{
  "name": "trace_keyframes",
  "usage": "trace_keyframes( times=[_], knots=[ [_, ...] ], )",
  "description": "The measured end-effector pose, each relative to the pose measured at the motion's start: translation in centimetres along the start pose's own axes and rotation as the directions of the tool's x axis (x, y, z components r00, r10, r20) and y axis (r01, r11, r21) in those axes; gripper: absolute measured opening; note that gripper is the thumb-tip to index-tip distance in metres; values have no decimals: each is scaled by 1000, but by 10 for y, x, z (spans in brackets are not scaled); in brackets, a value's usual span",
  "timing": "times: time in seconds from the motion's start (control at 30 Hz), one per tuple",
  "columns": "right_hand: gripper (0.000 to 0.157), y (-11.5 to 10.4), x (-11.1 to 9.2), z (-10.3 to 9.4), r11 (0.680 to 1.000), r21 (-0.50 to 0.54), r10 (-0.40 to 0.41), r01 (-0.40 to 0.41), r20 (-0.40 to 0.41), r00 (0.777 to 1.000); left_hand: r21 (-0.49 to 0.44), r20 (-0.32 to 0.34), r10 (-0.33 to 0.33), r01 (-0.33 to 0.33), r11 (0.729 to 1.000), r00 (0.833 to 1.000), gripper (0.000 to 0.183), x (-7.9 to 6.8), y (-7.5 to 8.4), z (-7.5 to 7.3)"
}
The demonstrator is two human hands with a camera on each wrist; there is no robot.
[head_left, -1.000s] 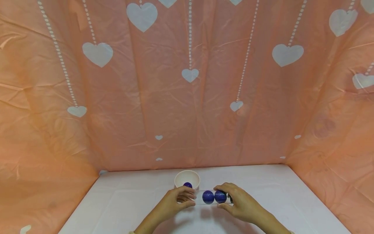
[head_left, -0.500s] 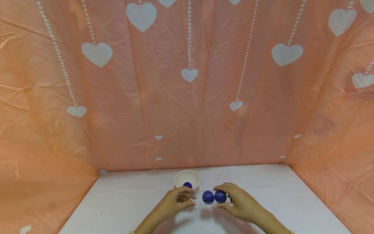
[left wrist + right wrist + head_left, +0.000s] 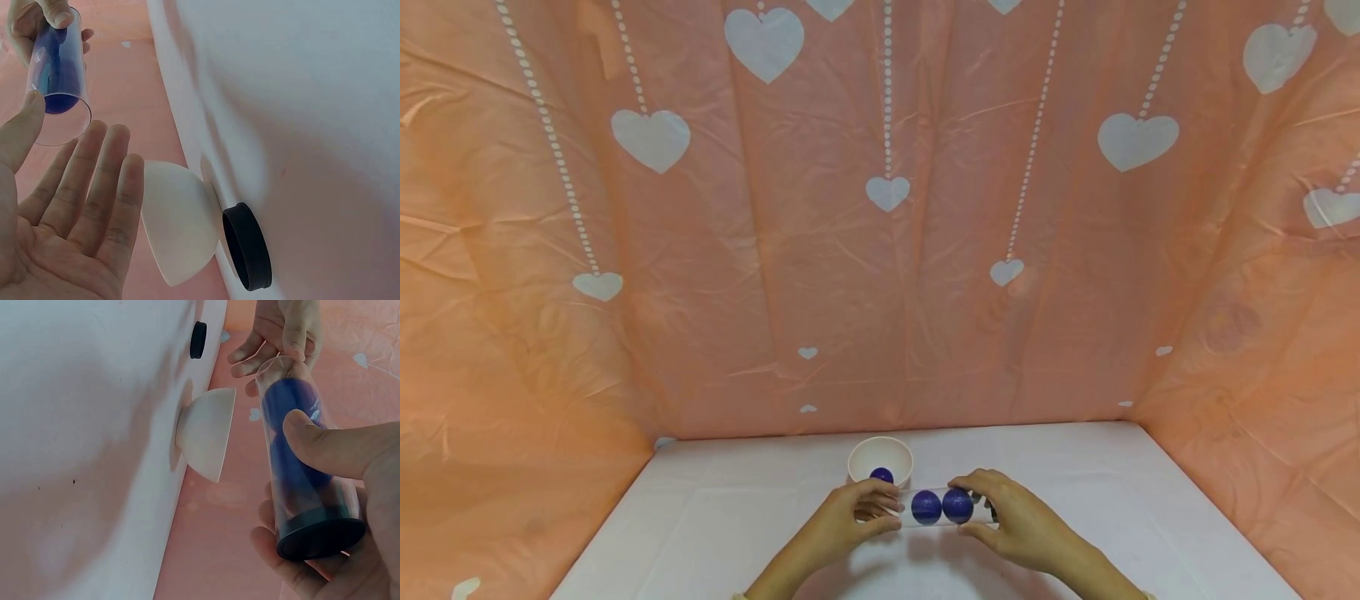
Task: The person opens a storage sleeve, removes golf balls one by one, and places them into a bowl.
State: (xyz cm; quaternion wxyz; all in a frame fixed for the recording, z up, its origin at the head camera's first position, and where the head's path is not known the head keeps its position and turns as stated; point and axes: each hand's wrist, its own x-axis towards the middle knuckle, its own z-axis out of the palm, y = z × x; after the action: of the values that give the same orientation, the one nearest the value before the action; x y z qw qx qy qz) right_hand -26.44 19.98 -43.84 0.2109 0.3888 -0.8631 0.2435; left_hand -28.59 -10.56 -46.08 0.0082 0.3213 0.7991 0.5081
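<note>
My right hand (image 3: 1026, 523) grips a clear tube (image 3: 279, 503) with a black end cap (image 3: 322, 539), held sideways above the table. Inside it sit two dark blue balls, a left one (image 3: 927, 507) and a right one (image 3: 958, 505), side by side. At the tube's uncapped end is my left hand (image 3: 838, 518), its thumb at the rim and its fingers stretched out, palm facing the opening. Behind the left hand stands a white bowl (image 3: 867, 457) with another blue ball (image 3: 882, 475) in it, partly covered by that hand in the head view.
A loose black lid (image 3: 257, 249) lies on the white table (image 3: 737, 475) near the bowl, hidden behind the left hand in the head view. A pink sheet (image 3: 850, 292) printed with white hearts encloses the table at the back and sides.
Both balls in the tube have slid slightly left, toward the uncapped end. The hands, the tube and the bowl stay where they were.
</note>
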Motion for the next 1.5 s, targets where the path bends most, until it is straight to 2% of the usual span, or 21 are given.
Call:
trace_keyframes(
  times=[0.3,0.67,0.97,1.33,1.5],
  knots=[
    [45,1,1,2,998,55,-35,35,-8,999,20,-13,-36,36,999,999,30,0,3,-3],
    [42,3,1,2,990,140,-14,14,5,1000,-9,10,-49,50,999,999,31,-1,3,-9],
    [39,2,-1,2,989,146,12,-11,-2,1000,-11,32,-67,68,998,997,32,0,2,-14],
    [36,2,0,1,975,219,35,-36,10,999,38,1,-59,59,998,998,35,-1,0,-22],
    [36,1,0,1,975,221,35,-36,11,999,44,-22,-64,65,997,998,34,0,-1,-27]
  ],
)
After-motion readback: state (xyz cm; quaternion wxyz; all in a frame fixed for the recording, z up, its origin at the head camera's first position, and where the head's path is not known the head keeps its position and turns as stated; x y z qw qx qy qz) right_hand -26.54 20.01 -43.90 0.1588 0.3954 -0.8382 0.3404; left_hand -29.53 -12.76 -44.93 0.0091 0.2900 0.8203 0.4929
